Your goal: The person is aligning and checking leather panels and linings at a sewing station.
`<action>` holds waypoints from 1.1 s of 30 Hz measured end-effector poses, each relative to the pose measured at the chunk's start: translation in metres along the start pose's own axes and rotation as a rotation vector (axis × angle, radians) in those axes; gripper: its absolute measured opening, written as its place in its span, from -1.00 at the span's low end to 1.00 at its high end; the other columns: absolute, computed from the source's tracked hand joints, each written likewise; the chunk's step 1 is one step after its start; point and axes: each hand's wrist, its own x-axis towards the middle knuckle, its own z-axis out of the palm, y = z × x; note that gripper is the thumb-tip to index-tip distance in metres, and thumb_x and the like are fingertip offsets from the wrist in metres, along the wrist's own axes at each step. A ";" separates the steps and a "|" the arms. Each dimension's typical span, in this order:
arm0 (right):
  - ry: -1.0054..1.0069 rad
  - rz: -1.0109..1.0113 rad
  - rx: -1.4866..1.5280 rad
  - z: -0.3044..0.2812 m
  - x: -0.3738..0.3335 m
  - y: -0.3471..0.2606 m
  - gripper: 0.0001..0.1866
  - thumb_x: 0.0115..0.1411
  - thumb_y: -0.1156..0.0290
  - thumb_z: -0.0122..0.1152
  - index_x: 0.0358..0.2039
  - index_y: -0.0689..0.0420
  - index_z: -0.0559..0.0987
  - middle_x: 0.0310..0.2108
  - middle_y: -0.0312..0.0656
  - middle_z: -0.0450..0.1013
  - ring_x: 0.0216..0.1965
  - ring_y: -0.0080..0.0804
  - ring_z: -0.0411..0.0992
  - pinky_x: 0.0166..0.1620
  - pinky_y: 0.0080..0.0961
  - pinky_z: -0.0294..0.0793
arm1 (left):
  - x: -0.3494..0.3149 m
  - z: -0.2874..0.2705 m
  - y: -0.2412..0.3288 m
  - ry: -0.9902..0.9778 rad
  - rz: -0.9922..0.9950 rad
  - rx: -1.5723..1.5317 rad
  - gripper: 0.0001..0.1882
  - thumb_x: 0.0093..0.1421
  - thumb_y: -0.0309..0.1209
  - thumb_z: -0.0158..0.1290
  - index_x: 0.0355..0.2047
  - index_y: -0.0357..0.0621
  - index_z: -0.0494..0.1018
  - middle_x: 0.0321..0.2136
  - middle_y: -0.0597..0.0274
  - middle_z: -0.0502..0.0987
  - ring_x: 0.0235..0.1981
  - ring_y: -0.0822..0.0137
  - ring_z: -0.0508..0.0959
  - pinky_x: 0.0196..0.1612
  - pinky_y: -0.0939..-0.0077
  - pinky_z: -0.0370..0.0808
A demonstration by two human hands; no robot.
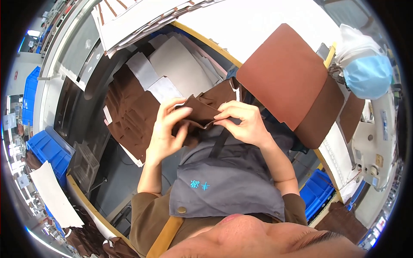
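Judging by its folds, the brown leather piece is soft and light; it is pinched at the edges by the closed left hand and right hand.

A small piece of dark brown leather is held up in front of the body, above the lap. It is thin and flexible, roughly flat, with a matte surface. Its lower edge is folded or curled over, showing a lighter, paler rim along the bend. The piece tilts slightly, its upper left corner raised. Both hands pinch it: the left hand at its left side, the right hand at the lower right edge.
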 end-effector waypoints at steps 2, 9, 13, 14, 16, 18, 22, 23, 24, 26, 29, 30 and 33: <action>0.053 -0.008 -0.025 -0.004 0.004 0.001 -0.89 -0.09 0.58 0.29 -0.47 0.23 0.58 -0.43 -0.18 0.50 -0.45 -0.38 0.48 -0.43 -0.57 0.45 | 0.017 -0.006 0.023 -0.150 -0.130 0.192 -0.71 -0.16 -0.62 0.20 -0.37 -0.10 0.49 0.05 0.08 0.24 -0.12 0.10 0.45 -0.07 0.34 0.41; 0.113 -0.126 -0.307 -0.029 -0.006 -0.087 -0.74 -0.41 0.47 0.50 -0.64 0.11 0.57 -0.67 -0.31 0.38 -0.64 -0.44 0.36 -0.57 -0.57 0.35 | 0.022 -0.018 0.044 -0.145 -0.029 -0.350 -0.74 -0.09 -0.67 0.12 -0.75 -0.22 0.26 -0.22 -0.02 0.48 -0.28 0.28 0.55 -0.22 0.52 0.49; 0.036 0.008 -0.308 -0.016 0.001 -0.060 -0.83 -0.10 0.44 0.37 -0.61 0.18 0.52 -0.66 -0.25 0.37 -0.68 -0.41 0.32 -0.62 -0.55 0.29 | 0.015 0.001 0.026 0.060 -0.388 -0.368 -0.84 0.05 -0.69 0.01 -0.41 -0.21 0.29 -0.37 0.09 0.54 -0.35 0.42 0.52 -0.33 0.62 0.42; 0.049 0.027 -0.301 -0.011 -0.001 -0.047 -0.84 -0.09 0.43 0.36 -0.58 0.18 0.52 -0.66 -0.25 0.37 -0.71 -0.41 0.31 -0.65 -0.54 0.26 | 0.017 0.005 0.030 0.076 -0.470 -0.334 -0.72 0.10 -0.70 -0.05 -0.17 -0.22 0.29 -0.38 0.14 0.54 -0.37 0.40 0.52 -0.31 0.59 0.41; 0.013 0.037 -0.321 -0.005 -0.003 -0.040 -0.85 -0.07 0.46 0.34 -0.56 0.20 0.52 -0.54 -0.20 0.44 -0.60 -0.38 0.39 -0.56 -0.55 0.34 | 0.017 0.002 0.030 -0.036 -0.443 -0.164 -0.64 0.14 -0.70 -0.13 -0.03 -0.23 0.30 -0.31 0.16 0.53 -0.32 0.36 0.51 -0.24 0.58 0.41; 0.039 -0.067 -0.341 -0.003 0.004 -0.035 -0.86 -0.05 0.47 0.33 -0.54 0.21 0.52 -0.47 -0.17 0.46 -0.51 -0.35 0.42 -0.48 -0.55 0.38 | 0.018 -0.002 0.025 -0.108 -0.406 -0.135 -0.62 0.15 -0.70 -0.16 -0.01 -0.23 0.31 -0.28 0.14 0.52 -0.29 0.34 0.51 -0.20 0.56 0.40; -0.052 -0.102 -0.211 -0.004 0.011 -0.034 -0.89 -0.04 0.53 0.30 -0.49 0.23 0.54 -0.28 -0.11 0.50 -0.25 -0.30 0.45 -0.24 -0.52 0.44 | 0.010 -0.004 0.019 -0.225 -0.342 -0.272 -0.66 0.18 -0.68 -0.23 -0.05 -0.26 0.37 -0.22 0.07 0.49 -0.20 0.28 0.50 -0.09 0.51 0.39; -0.031 -0.038 -0.030 -0.001 0.011 -0.029 -0.89 -0.07 0.60 0.30 -0.47 0.24 0.55 -0.34 -0.14 0.51 -0.30 -0.39 0.48 -0.27 -0.55 0.46 | 0.010 -0.004 0.020 -0.204 -0.360 -0.303 -0.68 0.19 -0.65 -0.24 -0.08 -0.27 0.39 -0.23 0.06 0.49 -0.19 0.26 0.50 -0.07 0.50 0.38; -0.035 -0.039 -0.033 -0.001 0.010 -0.029 -0.89 -0.07 0.60 0.30 -0.47 0.24 0.55 -0.34 -0.14 0.51 -0.30 -0.39 0.48 -0.27 -0.55 0.46 | 0.011 -0.004 0.021 -0.200 -0.359 -0.305 -0.68 0.19 -0.65 -0.24 -0.08 -0.27 0.39 -0.23 0.06 0.49 -0.19 0.26 0.50 -0.07 0.50 0.38; -0.048 0.144 0.124 -0.003 0.010 -0.030 -0.91 -0.03 0.55 0.26 -0.47 0.24 0.54 -0.42 -0.14 0.50 -0.39 -0.38 0.48 -0.26 -0.55 0.44 | 0.017 -0.005 0.025 -0.144 -0.135 -0.135 -0.73 0.15 -0.61 -0.08 -0.12 -0.25 0.43 -0.26 0.11 0.50 -0.22 0.30 0.51 -0.11 0.51 0.42; -0.028 0.135 0.113 -0.002 0.008 -0.029 -0.90 -0.01 0.54 0.28 -0.47 0.25 0.54 -0.49 -0.16 0.49 -0.46 -0.50 0.47 -0.36 -0.61 0.43 | 0.020 0.000 0.032 -0.065 -0.100 0.039 -0.73 0.02 -0.56 0.13 -0.21 -0.23 0.49 -0.34 0.15 0.53 -0.29 0.33 0.53 -0.19 0.52 0.46; -0.038 0.161 0.110 -0.002 0.007 -0.030 -0.89 -0.01 0.53 0.28 -0.47 0.25 0.53 -0.52 -0.17 0.48 -0.48 -0.51 0.46 -0.37 -0.61 0.43 | 0.020 0.000 0.033 -0.061 -0.100 0.040 -0.73 0.02 -0.56 0.13 -0.21 -0.23 0.49 -0.34 0.15 0.53 -0.29 0.33 0.53 -0.19 0.52 0.46; -0.073 0.205 0.081 -0.004 0.006 -0.036 -0.86 -0.01 0.51 0.30 -0.47 0.25 0.50 -0.54 -0.19 0.49 -0.49 -0.54 0.46 -0.39 -0.62 0.42 | 0.021 0.002 0.031 -0.045 -0.244 -0.085 -0.76 -0.06 -0.57 0.21 -0.31 -0.24 0.54 -0.47 0.18 0.54 -0.40 0.37 0.53 -0.29 0.55 0.48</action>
